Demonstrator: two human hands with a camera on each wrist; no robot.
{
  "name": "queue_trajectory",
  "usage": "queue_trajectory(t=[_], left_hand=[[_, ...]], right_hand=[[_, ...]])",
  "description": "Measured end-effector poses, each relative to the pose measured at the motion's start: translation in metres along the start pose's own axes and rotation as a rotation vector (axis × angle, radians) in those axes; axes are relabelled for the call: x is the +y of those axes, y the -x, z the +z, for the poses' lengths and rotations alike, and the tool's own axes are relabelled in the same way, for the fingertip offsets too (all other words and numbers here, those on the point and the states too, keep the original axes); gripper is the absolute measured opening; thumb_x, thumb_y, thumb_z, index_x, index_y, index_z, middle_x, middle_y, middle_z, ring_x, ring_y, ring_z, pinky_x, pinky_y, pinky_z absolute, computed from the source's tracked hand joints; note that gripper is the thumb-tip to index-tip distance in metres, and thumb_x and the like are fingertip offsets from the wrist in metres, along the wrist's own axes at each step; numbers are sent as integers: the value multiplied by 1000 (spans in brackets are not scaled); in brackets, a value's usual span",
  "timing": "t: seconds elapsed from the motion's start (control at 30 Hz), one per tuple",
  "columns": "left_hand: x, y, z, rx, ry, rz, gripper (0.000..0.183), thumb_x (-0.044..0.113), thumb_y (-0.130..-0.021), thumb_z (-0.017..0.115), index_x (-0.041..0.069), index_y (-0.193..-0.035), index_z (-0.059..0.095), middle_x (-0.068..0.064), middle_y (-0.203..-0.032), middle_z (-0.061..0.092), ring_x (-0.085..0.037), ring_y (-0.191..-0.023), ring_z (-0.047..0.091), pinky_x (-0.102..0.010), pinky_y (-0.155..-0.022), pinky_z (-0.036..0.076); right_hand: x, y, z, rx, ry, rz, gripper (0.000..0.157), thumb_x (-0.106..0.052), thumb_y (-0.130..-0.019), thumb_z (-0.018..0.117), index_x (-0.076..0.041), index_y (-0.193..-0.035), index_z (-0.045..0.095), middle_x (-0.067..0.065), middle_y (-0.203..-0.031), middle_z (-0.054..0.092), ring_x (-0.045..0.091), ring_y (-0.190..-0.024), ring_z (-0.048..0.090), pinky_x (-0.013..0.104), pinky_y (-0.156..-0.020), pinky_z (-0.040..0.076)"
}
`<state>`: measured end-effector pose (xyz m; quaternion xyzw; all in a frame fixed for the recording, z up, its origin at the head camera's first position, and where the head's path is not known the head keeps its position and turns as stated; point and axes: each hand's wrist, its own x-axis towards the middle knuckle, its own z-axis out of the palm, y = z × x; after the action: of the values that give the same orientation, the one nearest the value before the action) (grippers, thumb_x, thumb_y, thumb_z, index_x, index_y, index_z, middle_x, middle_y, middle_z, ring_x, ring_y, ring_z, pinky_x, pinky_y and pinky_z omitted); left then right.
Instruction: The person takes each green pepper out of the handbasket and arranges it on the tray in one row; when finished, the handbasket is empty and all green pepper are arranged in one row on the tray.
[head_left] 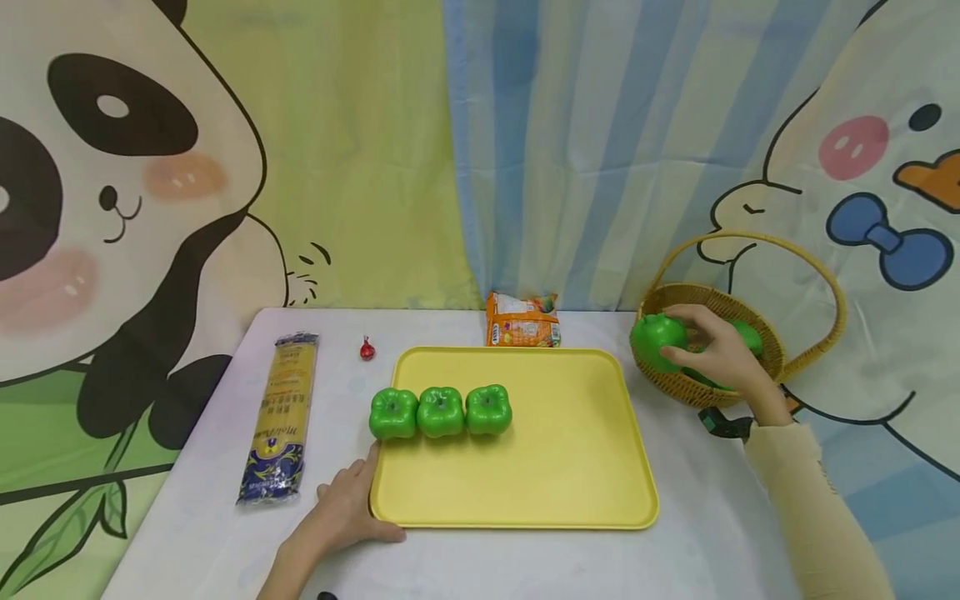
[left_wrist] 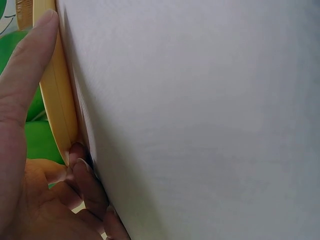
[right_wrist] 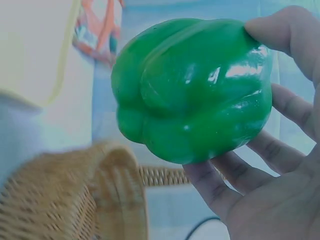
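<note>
Over the wicker basket (head_left: 675,385), my right hand (head_left: 716,350) grips a green bell pepper (head_left: 658,340) between thumb and fingers. In the right wrist view this glossy pepper (right_wrist: 190,90) is lifted above the basket's rim, fingers spread around one end. Another green item (head_left: 746,337) lies inside the basket, partly covered by the hand. My left hand (head_left: 345,508) holds the near left corner of the yellow tray (head_left: 570,450); its thumb lies along the front edge and its fingers curl at the side. Three green bell peppers (head_left: 441,412) sit in a row on the tray's left part.
A spaghetti packet (head_left: 281,417) lies left of the tray. Near the tray's far left corner is a small red wrapped item (head_left: 367,349). An orange snack packet (head_left: 522,320) lies behind the tray, before the curtain. The basket's handle (head_left: 813,258) arches upward.
</note>
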<state>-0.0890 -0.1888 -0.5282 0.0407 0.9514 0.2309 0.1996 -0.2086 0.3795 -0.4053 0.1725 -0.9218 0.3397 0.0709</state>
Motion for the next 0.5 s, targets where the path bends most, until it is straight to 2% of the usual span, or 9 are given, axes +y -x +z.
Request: queue_trajectory(t=[0.27, 0.5], left_hand=[[0, -2, -1, 1, -1, -5, 154, 74, -45, 88, 10, -162, 12, -18, -143, 54, -36, -124, 55, -61, -93, 41], [0, -1, -2, -11, -8, 0, 153, 73, -46, 88, 8, -162, 11, -21, -143, 54, -39, -123, 55, -66, -93, 41]], right_hand=[[-13, 13, 42, 12, -89, -76, 55, -4, -85, 78, -8, -136, 56, 14, -134, 56, -11, -105, 52, 12, -81, 51], [-19, 24, 78, -38, -107, -71, 55, -9, -84, 79, -7, -134, 57, 12, -132, 56, -6, -105, 53, 20, -80, 57]])
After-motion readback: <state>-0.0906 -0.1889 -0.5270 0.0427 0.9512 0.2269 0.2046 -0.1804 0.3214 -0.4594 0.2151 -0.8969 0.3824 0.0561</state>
